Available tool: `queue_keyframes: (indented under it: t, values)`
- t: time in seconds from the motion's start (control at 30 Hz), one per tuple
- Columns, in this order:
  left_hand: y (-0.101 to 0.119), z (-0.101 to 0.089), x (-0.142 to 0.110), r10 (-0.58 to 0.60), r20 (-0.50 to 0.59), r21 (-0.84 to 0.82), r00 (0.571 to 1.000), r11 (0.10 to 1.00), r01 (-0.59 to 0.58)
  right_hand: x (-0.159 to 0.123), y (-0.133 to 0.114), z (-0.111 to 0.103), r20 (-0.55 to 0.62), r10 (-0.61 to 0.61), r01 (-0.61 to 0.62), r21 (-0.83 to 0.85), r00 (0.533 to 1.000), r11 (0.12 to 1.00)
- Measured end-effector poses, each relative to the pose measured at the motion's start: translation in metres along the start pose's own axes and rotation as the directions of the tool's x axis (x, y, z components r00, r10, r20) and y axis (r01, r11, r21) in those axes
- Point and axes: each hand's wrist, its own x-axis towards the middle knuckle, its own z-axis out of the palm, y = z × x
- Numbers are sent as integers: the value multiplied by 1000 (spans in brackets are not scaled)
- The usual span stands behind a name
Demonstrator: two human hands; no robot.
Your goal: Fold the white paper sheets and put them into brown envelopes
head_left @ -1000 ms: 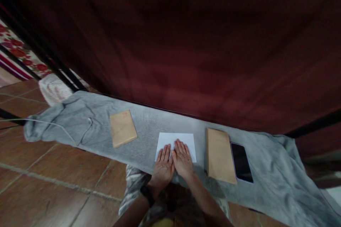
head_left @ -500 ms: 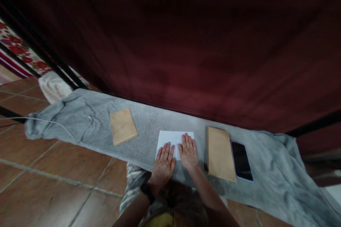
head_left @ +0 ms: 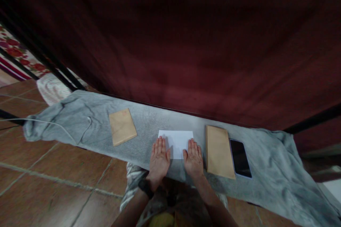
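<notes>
A sheet of white paper (head_left: 176,142) lies flat on the grey cloth in front of me. My left hand (head_left: 160,158) rests palm down over its left side, fingers stretched out, with a dark band on the wrist. Over the right edge of the paper, my right hand (head_left: 194,158) also lies flat, its fingers straight. The paper's near corners are hidden under the hands. Just right of my right hand is a brown stack or packet (head_left: 220,152) that looks like envelopes.
Grey cloth (head_left: 149,117) covers the long narrow surface. A phone (head_left: 241,158) lies beside the right brown stack. Farther left are a smaller brown packet (head_left: 122,126) and a white cable (head_left: 62,126). A dark red curtain (head_left: 181,60) hangs behind; tiled floor (head_left: 66,173) shows below.
My hands have moved apart on the paper, the left one outward to the left and the right one toward the right edge. More of the paper's middle shows now.
</notes>
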Motion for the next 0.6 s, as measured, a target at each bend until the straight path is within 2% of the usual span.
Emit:
queue_keyframes:
  t: [0.1,0.2,0.33,0.6]
  values:
    - [28,15,19,106,45,-57,993,993,-104,1,0,0,-4,-3,3,-7,1000,1000]
    - [38,28,34,145,93,-62,985,988,-140,1,0,0,-12,-8,8,-17,1000,1000]
    - [20,28,41,89,114,-23,989,996,-87,2,1,0,1,-7,7,-18,1000,1000]
    - [-27,6,25,-111,29,38,993,993,110,2,0,-3,32,6,-5,-28,999,1000]
